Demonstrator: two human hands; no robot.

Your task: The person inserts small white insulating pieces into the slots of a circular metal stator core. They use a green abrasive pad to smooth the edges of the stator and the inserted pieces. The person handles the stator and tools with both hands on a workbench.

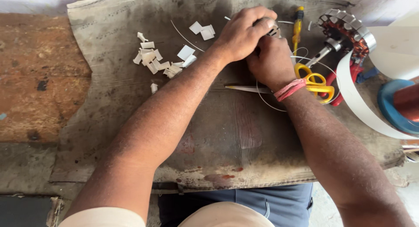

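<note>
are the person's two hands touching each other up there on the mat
Touching. The head view shows the left hand folded over the top of the right hand, fingers pressed against it with no gap, both closed around a small, mostly hidden object.

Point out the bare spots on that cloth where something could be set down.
Free: the cloth between the two forearms, below the scissors; also its left strip below the white paper pieces. Crowded: the top right, where both hands, left hand and right hand, work beside the screwdriver and wound stator.
</note>
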